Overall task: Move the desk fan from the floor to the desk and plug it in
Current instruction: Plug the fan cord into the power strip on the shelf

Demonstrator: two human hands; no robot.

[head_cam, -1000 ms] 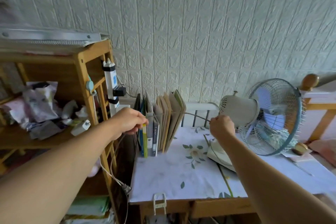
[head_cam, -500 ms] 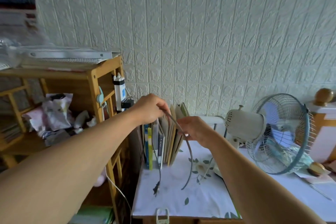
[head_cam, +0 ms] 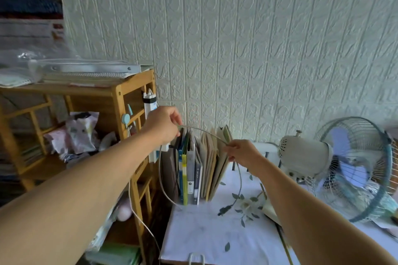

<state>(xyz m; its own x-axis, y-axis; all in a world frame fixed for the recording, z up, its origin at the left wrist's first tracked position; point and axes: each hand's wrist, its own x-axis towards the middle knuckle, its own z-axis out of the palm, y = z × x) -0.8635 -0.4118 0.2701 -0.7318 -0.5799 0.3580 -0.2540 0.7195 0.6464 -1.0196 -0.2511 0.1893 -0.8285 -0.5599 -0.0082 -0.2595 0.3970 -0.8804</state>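
Left hand (head_cam: 164, 126): raised before the wall, fingers curled, pinching the cord (head_cam: 201, 130) at thumb and forefinger. Right hand (head_cam: 242, 153): lower and to the right, fingers curled, pinching the same cord farther along. Cord: arched between the two hands above the books (head_cam: 197, 170); one run drooping from the left hand in a loop beside the shelf (head_cam: 120, 97), another falling from the right hand toward the desk (head_cam: 206, 234). Plug: not made out. Fan (head_cam: 336, 163): standing upright on the desk at right, cage facing right, motor housing toward the hands, apart from both. Books: upright row at the desk's back left corner, directly below the cord's arch. Power strip (head_cam: 150, 104): mounted upright on the shelf's side post, just behind the left hand, lower part hidden by it. Shelf: wooden, left of the desk, holding a spiral notebook (head_cam: 86, 75) on top and crumpled bags (head_cam: 79, 133) inside. Desk: white floral cover.
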